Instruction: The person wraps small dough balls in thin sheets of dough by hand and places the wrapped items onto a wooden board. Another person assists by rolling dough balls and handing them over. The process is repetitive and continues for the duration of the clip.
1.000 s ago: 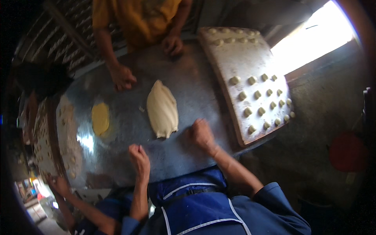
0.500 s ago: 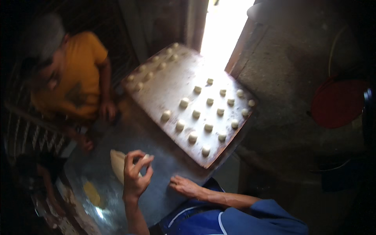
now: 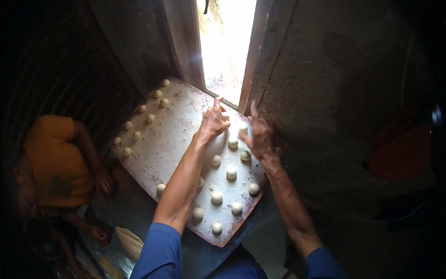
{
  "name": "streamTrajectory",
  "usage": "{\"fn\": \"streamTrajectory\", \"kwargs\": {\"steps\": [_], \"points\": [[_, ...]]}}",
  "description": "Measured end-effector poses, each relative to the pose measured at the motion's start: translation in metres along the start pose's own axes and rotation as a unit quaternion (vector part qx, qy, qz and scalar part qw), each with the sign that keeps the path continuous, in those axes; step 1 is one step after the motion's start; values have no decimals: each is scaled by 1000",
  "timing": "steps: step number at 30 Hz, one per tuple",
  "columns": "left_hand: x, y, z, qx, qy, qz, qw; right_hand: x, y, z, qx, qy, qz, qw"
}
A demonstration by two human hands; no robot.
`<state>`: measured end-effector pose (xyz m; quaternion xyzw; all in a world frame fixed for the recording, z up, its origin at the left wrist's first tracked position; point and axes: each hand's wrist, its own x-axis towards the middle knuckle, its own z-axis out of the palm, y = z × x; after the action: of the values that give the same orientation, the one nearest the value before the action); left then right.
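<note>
Both of my arms reach over a large metal tray (image 3: 179,135) dotted with round, pale dough balls. Near its far edge, my left hand (image 3: 214,122) has its fingers curled about a dough ball (image 3: 225,116), one finger stretched out past it. My right hand (image 3: 261,140), slightly blurred, is held with thumb and fingers apart beside another dough ball (image 3: 242,128). More balls, such as a dough ball (image 3: 231,172), sit between my forearms, and a separate group with a dough ball (image 3: 150,118) lies along the tray's left side. My left forearm partly covers one ball.
A person in an orange shirt (image 3: 55,153) stands at the left by the dark table (image 3: 134,197). A larger pale dough piece (image 3: 129,242) lies on the table near my left sleeve. Beyond the tray is a bright narrow opening (image 3: 225,51); a red round object (image 3: 399,156) is at right.
My hands have moved from the table to the tray's far part. The left had been raised in a pinch; the right, closed on the table, is now spread. The view has shifted.
</note>
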<state>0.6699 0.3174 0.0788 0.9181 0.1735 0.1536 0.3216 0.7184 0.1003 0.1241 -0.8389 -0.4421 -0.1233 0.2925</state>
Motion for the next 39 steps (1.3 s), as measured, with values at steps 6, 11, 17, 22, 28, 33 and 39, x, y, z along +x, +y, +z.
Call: {"fn": "streamTrajectory", "kwargs": {"steps": [6,11,17,22,28,33,39], "points": [[-166,43,-73,-51,193,23,980,-88,-87,-65,196,126,48,971],[-418,115,-64,-187,249,-238,920,-194,-193,-52,381,-142,-15,914],[-651,120,-50,-43,373,-537,755,-309,-289,19,363,-339,-206,843],[-701,90,-52,-187,445,-548,683,-316,-373,97,359,-344,-377,781],[-662,55,-69,-657,433,-412,460,-351,-369,31,336,-474,-221,783],[-669,91,-61,-563,415,-448,557,-362,-356,19,441,-582,-6,684],[-737,66,-83,-509,101,-475,711,-385,-374,35,426,-712,93,551]]}}
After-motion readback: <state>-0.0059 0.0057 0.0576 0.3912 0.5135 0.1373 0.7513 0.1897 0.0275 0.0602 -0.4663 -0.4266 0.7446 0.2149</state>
